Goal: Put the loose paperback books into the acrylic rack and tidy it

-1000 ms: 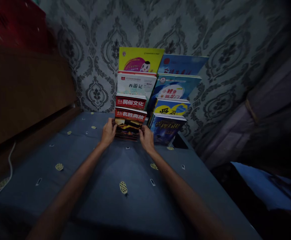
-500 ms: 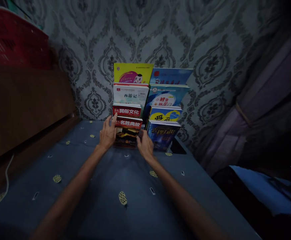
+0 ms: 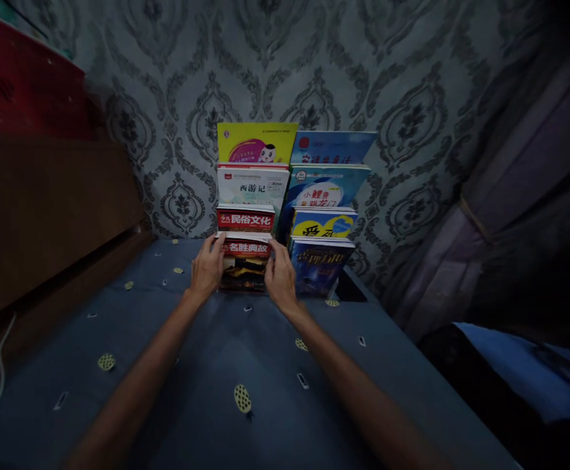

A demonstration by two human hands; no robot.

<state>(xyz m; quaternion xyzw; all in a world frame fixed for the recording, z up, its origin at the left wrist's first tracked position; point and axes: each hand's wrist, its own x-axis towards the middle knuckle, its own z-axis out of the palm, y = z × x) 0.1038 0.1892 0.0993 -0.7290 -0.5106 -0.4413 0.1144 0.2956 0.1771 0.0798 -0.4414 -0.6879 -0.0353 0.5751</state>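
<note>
A red-topped book [image 3: 243, 269] with a dark picture on its cover stands at the front of the left stack. My left hand [image 3: 207, 266] grips its left edge, and my right hand [image 3: 281, 273] holds its right edge near the top corner. Close behind it rises another red book [image 3: 245, 220], then a white book [image 3: 253, 186] and a tall yellow book [image 3: 236, 140]. The right stack steps up likewise, from a dark blue book [image 3: 318, 271] through a yellow-and-blue book [image 3: 309, 224] to two blue books at the back. What supports the books is mostly hidden.
Dark blue cloth with pineapple prints [image 3: 206, 365] covers the surface below. Patterned wallpaper [image 3: 181, 130] is behind the books. A brown wooden panel [image 3: 44, 215] with a red basket [image 3: 25, 78] stands left, near a white cable [image 3: 1, 365]. A curtain [image 3: 441, 261] hangs right.
My right hand has moved up along the front book's right edge. That book sits slightly lower against the red one behind it. The view has shifted a little.
</note>
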